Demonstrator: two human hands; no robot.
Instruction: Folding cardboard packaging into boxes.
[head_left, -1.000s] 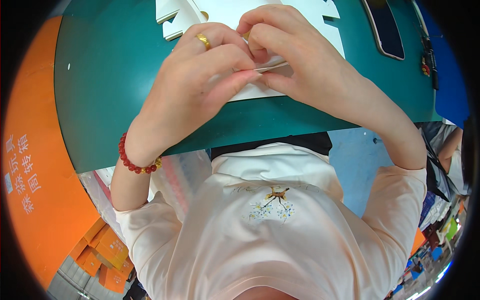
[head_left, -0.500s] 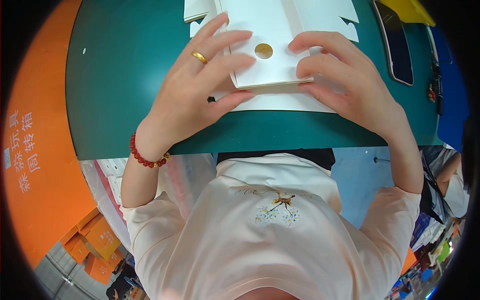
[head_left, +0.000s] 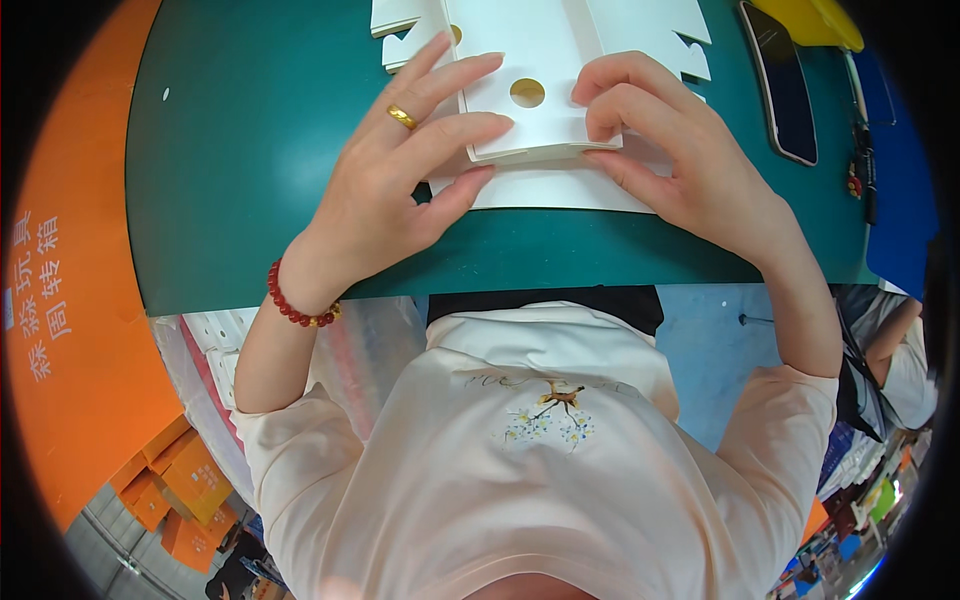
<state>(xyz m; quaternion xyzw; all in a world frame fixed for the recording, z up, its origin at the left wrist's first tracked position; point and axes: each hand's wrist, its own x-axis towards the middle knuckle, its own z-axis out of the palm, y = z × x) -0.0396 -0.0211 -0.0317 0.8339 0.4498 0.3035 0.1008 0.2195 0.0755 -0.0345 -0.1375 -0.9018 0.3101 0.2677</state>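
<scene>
Neighbouring orange bins [head_left: 75, 150], the green table [head_left: 250, 200] carries a carton [head_left: 535, 130], left hand [head_left: 385, 180] spread, right hand [head_left: 695, 165] pinching it

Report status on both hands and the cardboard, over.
Left hand open at white cardboard, left side. Right hand seemingly pinching its near right corner. Phone off right, clear of both.

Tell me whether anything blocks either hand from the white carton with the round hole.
Nothing visible does: the left hand's fingers reach over the white carton's left edge; the right hand's are at its near right corner.
</scene>
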